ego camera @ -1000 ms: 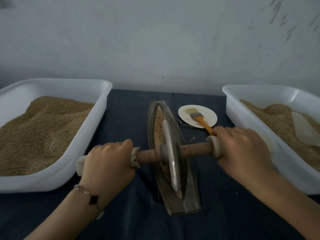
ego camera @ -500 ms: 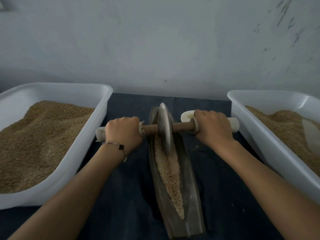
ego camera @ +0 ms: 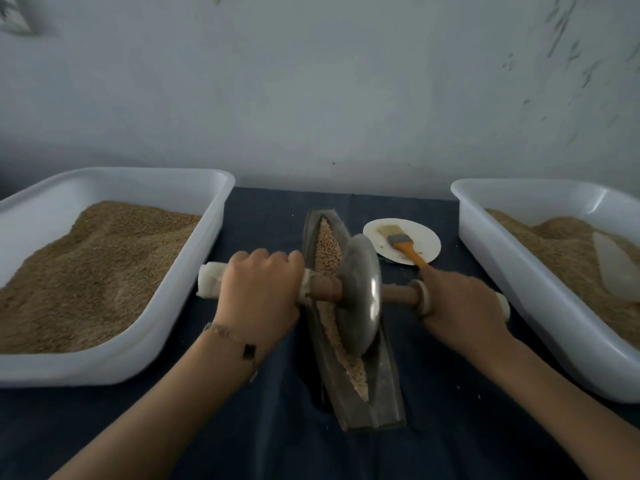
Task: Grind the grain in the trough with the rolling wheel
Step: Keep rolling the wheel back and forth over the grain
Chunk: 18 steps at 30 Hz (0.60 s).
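Behind the table we see a pale, scuffed wall, and the table itself is covered with a dark blue cloth [ego camera: 266, 441]. On this cloth, in the middle, lies the long boat-shaped metal trough [ego camera: 375, 407], with its narrow end pointing to the wall. Inside it we see the grain [ego camera: 327, 251], as a strip that goes from the far tip to near the close end.

We hold the rolling wheel [ego camera: 360, 296] with both hands. Its metal disc stands in the trough at about the middle of the length and is tilted a little. The wooden axle [ego camera: 398, 295] goes through the disc to both sides.

Our left hand [ego camera: 259, 296] grips the left handle, with the fingers curled over it and pressed together; the white wrapped end [ego camera: 209, 280] comes out beyond the knuckles. A thin bracelet [ego camera: 239, 344] is on this wrist. Our right hand [ego camera: 464, 306] grips the right handle in the same way, the fingers closed around it, just beside a white ring on the axle.

Beyond the right fingers, near them, is a small white plate [ego camera: 420, 240] with an orange-handled brush [ego camera: 403, 245] on it. Outside each hand stands a white plastic tub, the left tub [ego camera: 145, 344] and the right tub [ego camera: 519, 271], both with brown grain inside. In the right one a pale flat scraper [ego camera: 614, 268] lies on the grain.
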### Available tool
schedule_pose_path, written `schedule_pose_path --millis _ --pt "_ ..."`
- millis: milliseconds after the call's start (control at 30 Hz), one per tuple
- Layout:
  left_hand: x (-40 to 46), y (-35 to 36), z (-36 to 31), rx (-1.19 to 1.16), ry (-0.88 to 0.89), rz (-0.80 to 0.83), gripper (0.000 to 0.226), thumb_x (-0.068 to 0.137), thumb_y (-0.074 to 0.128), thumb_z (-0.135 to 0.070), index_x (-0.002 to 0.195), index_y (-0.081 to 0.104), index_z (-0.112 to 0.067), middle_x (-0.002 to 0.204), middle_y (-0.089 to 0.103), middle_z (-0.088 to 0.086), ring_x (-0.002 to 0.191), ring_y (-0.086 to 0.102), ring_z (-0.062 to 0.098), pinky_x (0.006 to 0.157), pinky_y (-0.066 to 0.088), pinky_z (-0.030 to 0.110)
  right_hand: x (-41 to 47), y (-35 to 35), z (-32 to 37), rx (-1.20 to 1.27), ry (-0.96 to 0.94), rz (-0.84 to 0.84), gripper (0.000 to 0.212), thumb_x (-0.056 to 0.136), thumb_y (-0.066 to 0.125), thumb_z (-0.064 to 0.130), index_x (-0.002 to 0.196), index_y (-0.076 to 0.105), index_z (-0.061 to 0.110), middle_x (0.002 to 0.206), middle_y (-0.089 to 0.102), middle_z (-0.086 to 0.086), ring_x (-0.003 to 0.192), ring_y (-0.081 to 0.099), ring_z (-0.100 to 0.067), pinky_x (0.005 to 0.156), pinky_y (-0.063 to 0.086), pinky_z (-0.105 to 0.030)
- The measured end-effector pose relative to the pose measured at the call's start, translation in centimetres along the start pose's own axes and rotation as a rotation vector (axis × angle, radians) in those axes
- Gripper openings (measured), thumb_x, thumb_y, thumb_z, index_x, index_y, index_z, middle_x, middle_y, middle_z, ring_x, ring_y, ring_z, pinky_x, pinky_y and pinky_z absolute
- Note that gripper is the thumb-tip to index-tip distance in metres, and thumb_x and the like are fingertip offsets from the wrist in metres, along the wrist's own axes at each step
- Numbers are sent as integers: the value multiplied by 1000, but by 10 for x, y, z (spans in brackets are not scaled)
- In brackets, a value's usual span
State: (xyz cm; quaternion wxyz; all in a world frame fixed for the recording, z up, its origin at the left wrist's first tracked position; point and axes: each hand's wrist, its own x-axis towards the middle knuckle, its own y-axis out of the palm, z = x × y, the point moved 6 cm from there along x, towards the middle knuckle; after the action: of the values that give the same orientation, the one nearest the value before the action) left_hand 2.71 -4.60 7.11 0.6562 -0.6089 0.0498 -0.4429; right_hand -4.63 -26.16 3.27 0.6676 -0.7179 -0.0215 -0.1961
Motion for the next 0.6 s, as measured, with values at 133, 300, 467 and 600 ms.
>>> schedule_pose_path --millis 133,300,467,600 --pt "-24 -23 -2 -107 49 -20 53 36 85 -19 56 37 -23 43 44 -5 36 40 16 45 23 23 -37 -28 -2 -27 -54 -41 35 65 77 19 73 45 30 59 36 15 50 37 -5 46 21 -20" --pt "-34 -10 8 -156 1 4 53 38 85 -23 55 35 -24 40 40 -9 34 28 10 44 6 13 -41 -47 4 4 -180 -204 43 43 83 3 64 50 21 54 44 7 45 41 -14 40 29 -28" --pt "-7 32 23 -51 -115 91 33 78 57 -40 64 29 -29 57 40 -12 49 33 5 42 16 21 4 -23 10 -39 -124 -253 34 50 83 8 68 55 14 58 56 -3 49 51 -23 46 34 -31" --pt "22 62 42 -175 -234 207 22 84 50 -41 69 38 -29 64 48 -11 55 43 5 48 30 23 52 -11 12 -94 -124 -257 17 67 73 15 78 60 13 70 63 -5 63 57 -27 56 40 -34"
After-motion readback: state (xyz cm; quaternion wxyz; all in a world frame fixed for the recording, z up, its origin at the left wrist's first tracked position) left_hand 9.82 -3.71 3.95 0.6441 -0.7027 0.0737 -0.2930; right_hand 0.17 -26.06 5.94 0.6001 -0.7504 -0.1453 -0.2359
